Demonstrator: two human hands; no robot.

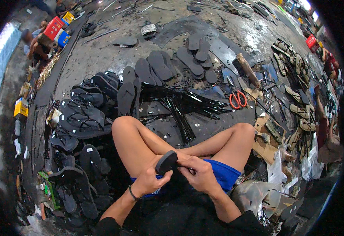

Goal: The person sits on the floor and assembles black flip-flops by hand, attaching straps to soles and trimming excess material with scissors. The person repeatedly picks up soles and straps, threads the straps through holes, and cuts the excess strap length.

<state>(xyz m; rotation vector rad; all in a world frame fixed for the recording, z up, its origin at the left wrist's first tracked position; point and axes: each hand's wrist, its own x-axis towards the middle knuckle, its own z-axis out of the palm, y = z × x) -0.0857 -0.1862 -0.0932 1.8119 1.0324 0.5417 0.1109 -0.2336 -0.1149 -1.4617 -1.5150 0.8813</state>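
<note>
My left hand (pixel 150 181) is closed around a dark grey sandal sole (pixel 166 162), held up on edge over my crossed legs. Against the sole's right side, my right hand (pixel 198 172) has its fingers pinched together; whatever lies between them is too dark and small to make out. In front of my shins spreads a bundle of shiny black strips (pixel 181 105). Loose soles (pixel 159 66) lie just beyond it, some in stacks. Scissors with orange handles (pixel 238 100) rest at the strips' right end.
Strapped black flip-flops (pixel 79 116) are heaped at my left. A wooden stick (pixel 248 70) lies past the scissors, with torn cardboard (pixel 267 135) nearer on the right. Beige sandals (pixel 299 110) line the far right. A clear plastic bag (pixel 254 194) sits by my right elbow. Other people sit at both sides.
</note>
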